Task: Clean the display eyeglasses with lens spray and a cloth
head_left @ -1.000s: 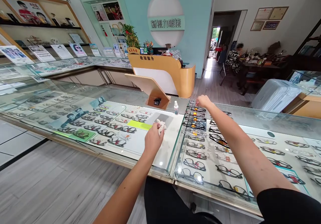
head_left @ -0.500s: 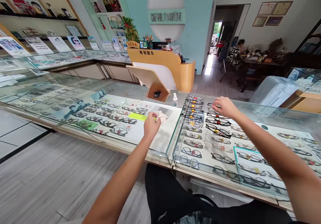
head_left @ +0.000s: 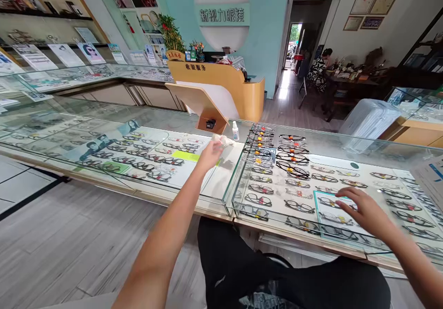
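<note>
My left hand (head_left: 211, 154) reaches over the glass counter, its fingers bent at a pale cloth (head_left: 223, 140); whether they grip it is hard to make out. Just behind the cloth stands a small white spray bottle (head_left: 236, 131). Over the right part of the counter hovers my right hand (head_left: 362, 207), fingers apart and holding nothing. On the glass top, between my hands, lie a column of eyeglasses (head_left: 260, 145) and a second column of black-framed eyeglasses (head_left: 292, 155). Below the glass, more frames sit in rows.
A tilted wooden mirror stand (head_left: 197, 101) rests at the counter's back edge. Beyond it is a wooden cashier desk (head_left: 214, 78). A plastic-wrapped case (head_left: 368, 119) stands behind the counter at right. A person (head_left: 318, 71) sits at a far table.
My right hand has left the black-framed eyeglasses and moved right and nearer, its fingers now spread. My left hand has shifted slightly forward at the cloth. The view has shifted a little.
</note>
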Action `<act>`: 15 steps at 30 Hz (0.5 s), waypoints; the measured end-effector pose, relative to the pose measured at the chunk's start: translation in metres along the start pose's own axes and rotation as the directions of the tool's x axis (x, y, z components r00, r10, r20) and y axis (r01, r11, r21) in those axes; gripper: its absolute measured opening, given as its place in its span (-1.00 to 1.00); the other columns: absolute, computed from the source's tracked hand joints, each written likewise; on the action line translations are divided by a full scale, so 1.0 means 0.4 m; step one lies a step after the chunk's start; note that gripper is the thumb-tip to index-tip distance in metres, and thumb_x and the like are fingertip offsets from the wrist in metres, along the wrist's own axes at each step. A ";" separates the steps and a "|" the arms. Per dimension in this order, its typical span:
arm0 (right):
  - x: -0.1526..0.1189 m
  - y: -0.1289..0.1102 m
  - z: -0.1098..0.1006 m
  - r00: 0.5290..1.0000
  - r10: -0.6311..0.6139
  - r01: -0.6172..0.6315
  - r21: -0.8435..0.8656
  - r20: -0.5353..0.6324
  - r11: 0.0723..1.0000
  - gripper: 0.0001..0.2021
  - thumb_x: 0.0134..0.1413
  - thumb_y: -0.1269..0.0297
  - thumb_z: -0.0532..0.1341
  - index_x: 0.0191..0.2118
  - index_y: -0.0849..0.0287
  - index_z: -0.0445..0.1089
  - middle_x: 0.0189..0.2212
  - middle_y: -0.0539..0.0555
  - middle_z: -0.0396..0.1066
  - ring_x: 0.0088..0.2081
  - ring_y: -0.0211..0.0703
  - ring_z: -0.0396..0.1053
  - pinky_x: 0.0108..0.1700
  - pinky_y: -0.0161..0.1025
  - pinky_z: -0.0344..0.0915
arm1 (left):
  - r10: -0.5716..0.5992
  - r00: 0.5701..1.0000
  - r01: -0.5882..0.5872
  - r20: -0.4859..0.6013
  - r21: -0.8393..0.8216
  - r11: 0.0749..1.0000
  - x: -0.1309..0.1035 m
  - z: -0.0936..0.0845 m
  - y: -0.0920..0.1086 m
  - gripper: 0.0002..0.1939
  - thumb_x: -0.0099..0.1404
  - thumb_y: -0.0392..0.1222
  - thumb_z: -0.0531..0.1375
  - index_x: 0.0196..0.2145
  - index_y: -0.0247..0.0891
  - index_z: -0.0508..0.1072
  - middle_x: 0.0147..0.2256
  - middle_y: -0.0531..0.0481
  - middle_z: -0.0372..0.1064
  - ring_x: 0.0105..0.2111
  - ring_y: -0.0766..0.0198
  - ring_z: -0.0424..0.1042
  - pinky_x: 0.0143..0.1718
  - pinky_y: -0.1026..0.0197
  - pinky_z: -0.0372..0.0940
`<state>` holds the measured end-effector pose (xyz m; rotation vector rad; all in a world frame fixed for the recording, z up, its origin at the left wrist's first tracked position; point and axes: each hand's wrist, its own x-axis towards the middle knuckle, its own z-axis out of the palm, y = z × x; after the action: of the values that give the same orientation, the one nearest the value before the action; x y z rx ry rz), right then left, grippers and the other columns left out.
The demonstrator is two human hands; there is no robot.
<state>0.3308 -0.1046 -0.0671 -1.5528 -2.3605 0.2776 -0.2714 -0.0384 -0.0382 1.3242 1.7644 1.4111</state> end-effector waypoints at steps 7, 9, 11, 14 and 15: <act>-0.136 -0.056 0.118 0.982 0.053 -0.079 -0.143 -0.180 0.987 -0.42 0.55 -0.16 0.03 0.35 0.15 0.39 0.42 0.30 0.40 0.41 0.35 0.37 0.35 0.31 0.37 | 0.329 0.800 -0.146 -0.502 0.369 0.918 -0.328 -0.112 -0.161 -0.69 0.42 -0.13 0.29 0.07 -0.26 0.52 0.30 -0.31 0.42 0.41 -0.13 0.30 0.54 -0.20 0.03; -0.133 -0.076 0.126 0.978 0.070 -0.106 -0.180 -0.197 0.978 -0.43 0.56 -0.15 0.02 0.34 0.15 0.39 0.40 0.29 0.42 0.40 0.35 0.37 0.33 0.31 0.38 | 0.194 0.611 -0.015 -0.768 0.233 0.972 -0.399 -0.109 -0.253 -0.51 0.40 -0.14 0.29 0.23 -0.26 0.40 0.44 -0.34 0.21 0.48 -0.10 0.20 0.55 -0.18 0.05; -0.126 -0.086 0.123 0.976 0.078 -0.118 -0.194 -0.203 0.974 -0.46 0.56 -0.14 0.02 0.33 0.12 0.39 0.38 0.25 0.44 0.38 0.31 0.39 0.31 0.29 0.39 | -0.301 0.507 0.234 -0.808 -0.207 0.950 -0.447 -0.092 -0.340 -0.49 0.38 -0.21 0.25 0.25 -0.15 0.29 0.37 -0.20 0.26 0.42 0.06 0.29 0.48 -0.07 0.21; -0.121 -0.089 0.115 0.974 0.081 -0.123 -0.196 -0.210 0.973 -0.47 0.57 -0.14 0.02 0.32 0.10 0.39 0.38 0.23 0.45 0.37 0.29 0.40 0.29 0.25 0.40 | -0.659 0.479 0.451 -0.579 -0.482 0.751 -0.485 -0.051 -0.435 -0.57 0.28 -0.31 0.29 0.06 -0.16 0.30 -0.06 -0.07 0.44 -0.01 0.06 0.58 0.15 -0.14 0.51; -0.121 -0.089 0.113 0.974 0.082 -0.124 -0.197 -0.211 0.973 -0.47 0.57 -0.14 0.03 0.32 0.11 0.40 0.38 0.23 0.45 0.37 0.28 0.40 0.29 0.24 0.40 | -0.720 0.485 0.503 -0.497 -0.514 0.694 -0.492 -0.037 -0.457 -0.62 0.27 -0.31 0.32 0.00 -0.17 0.32 -0.17 -0.01 0.42 -0.16 0.10 0.58 0.06 -0.14 0.55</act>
<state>0.3020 -0.1629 -0.1049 -1.7119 -2.2122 -0.1070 -0.2741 -0.2194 -0.2371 -0.1235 2.0210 1.6934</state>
